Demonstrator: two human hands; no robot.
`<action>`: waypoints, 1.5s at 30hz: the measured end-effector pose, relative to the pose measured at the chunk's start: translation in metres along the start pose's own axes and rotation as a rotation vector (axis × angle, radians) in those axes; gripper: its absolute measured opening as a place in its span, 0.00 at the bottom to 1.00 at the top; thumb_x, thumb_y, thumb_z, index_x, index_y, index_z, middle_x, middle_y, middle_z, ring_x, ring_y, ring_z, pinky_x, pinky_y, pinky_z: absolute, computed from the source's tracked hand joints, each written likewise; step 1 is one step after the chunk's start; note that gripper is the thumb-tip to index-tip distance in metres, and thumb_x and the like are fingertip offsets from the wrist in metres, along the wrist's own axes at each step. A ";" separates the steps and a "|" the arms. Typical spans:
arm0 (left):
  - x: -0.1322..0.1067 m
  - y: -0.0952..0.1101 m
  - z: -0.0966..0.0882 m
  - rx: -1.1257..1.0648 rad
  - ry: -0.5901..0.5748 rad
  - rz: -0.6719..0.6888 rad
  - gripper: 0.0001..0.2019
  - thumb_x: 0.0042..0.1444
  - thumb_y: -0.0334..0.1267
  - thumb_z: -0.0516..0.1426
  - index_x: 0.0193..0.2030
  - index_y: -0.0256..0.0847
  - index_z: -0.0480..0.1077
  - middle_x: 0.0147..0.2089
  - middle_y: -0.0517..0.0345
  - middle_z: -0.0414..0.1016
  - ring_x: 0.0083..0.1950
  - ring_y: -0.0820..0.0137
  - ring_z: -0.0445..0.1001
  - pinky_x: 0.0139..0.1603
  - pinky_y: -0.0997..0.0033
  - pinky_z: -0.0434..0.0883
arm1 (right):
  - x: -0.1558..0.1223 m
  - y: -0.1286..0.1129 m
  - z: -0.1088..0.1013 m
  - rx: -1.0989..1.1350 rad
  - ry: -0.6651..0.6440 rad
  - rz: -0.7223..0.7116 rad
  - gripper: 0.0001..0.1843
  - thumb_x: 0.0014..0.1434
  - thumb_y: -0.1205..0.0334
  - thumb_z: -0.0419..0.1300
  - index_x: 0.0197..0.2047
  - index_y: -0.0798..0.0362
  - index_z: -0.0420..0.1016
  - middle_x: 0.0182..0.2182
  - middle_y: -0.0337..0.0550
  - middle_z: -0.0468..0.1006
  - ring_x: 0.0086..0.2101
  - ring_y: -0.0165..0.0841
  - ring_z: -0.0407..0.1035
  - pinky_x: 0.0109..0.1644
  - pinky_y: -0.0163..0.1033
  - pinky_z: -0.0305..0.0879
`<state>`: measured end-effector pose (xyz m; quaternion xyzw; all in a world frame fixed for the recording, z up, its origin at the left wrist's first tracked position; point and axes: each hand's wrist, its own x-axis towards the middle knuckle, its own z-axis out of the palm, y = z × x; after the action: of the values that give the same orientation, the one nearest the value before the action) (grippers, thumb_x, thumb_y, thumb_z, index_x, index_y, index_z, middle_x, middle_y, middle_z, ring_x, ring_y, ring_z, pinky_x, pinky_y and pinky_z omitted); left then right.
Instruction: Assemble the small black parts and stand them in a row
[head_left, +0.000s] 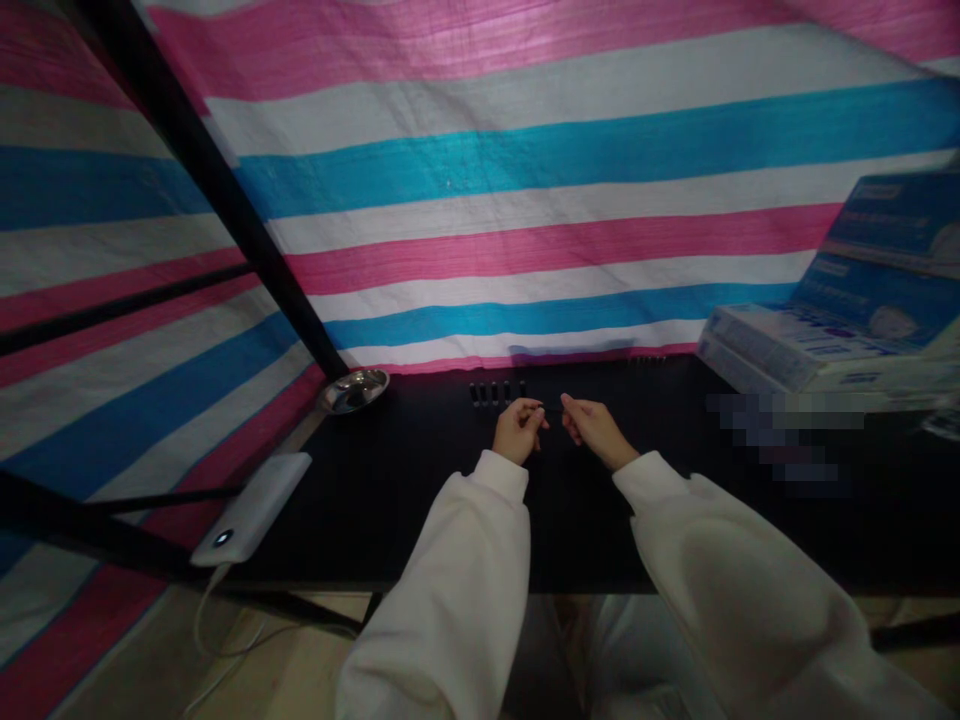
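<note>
Over a black table [405,490], my left hand [517,428] and my right hand [594,428] are both pinched on the ends of a thin dark strand or rod [553,408] stretched between them. What it is I cannot make out in the dim light. Both arms wear white sleeves. Just behind the left hand stands a short row of small dark upright cylinders [496,392].
A small metal dish [354,389] sits at the table's back left. A white power bank [251,507] with a cable lies on the left edge. Blue and white boxes [840,330] are stacked at the right. A striped tarp [525,200] hangs close behind, with a black pole [217,190].
</note>
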<state>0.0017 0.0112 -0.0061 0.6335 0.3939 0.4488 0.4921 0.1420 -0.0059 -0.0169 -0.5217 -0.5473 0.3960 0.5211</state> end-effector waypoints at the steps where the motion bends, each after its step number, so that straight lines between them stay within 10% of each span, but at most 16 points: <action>1: 0.000 0.001 0.000 -0.005 0.003 -0.005 0.11 0.49 0.43 0.52 0.35 0.36 0.61 0.24 0.64 0.67 0.10 0.83 0.58 0.10 0.82 0.54 | 0.000 0.000 0.000 0.006 0.007 -0.015 0.27 0.50 0.39 0.46 0.18 0.55 0.61 0.10 0.32 0.57 0.11 0.22 0.52 0.14 0.29 0.48; 15: 0.001 0.004 -0.004 -0.045 0.249 -0.022 0.14 0.46 0.47 0.54 0.26 0.36 0.61 0.18 0.66 0.64 0.09 0.82 0.56 0.09 0.81 0.50 | -0.002 -0.003 0.000 -0.037 -0.108 -0.099 0.20 0.46 0.47 0.56 0.34 0.57 0.68 0.23 0.40 0.70 0.18 0.24 0.61 0.20 0.32 0.58; 23: 0.004 0.002 -0.007 -0.063 0.371 0.009 0.15 0.44 0.47 0.56 0.28 0.35 0.63 0.16 0.67 0.62 0.10 0.82 0.55 0.09 0.81 0.50 | 0.003 0.011 -0.011 -0.535 -0.032 -0.322 0.08 0.48 0.61 0.56 0.30 0.55 0.72 0.27 0.42 0.69 0.26 0.28 0.63 0.33 0.36 0.61; 27: 0.003 0.003 -0.005 -0.039 0.319 -0.011 0.15 0.42 0.46 0.58 0.29 0.34 0.63 0.16 0.67 0.63 0.10 0.83 0.55 0.10 0.81 0.52 | 0.005 0.010 -0.010 -0.418 0.127 -0.347 0.10 0.52 0.59 0.53 0.34 0.55 0.69 0.26 0.41 0.68 0.26 0.29 0.62 0.30 0.35 0.60; 34: -0.002 0.002 0.000 0.019 -0.107 -0.073 0.15 0.44 0.45 0.57 0.32 0.36 0.61 0.19 0.66 0.65 0.11 0.80 0.60 0.09 0.82 0.54 | -0.003 0.002 -0.004 -0.286 -0.136 -0.337 0.12 0.53 0.56 0.52 0.35 0.55 0.67 0.26 0.39 0.70 0.25 0.27 0.63 0.29 0.33 0.60; 45: -0.004 -0.001 0.002 0.051 -0.120 -0.072 0.13 0.51 0.48 0.49 0.36 0.39 0.59 0.21 0.67 0.63 0.10 0.82 0.58 0.10 0.83 0.51 | -0.002 -0.004 -0.012 -0.453 -0.257 -0.315 0.09 0.50 0.58 0.54 0.31 0.55 0.69 0.24 0.39 0.70 0.24 0.26 0.62 0.28 0.32 0.57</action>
<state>0.0024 0.0072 -0.0079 0.6569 0.3977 0.3818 0.5144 0.1529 -0.0097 -0.0112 -0.4789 -0.7573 0.2409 0.3730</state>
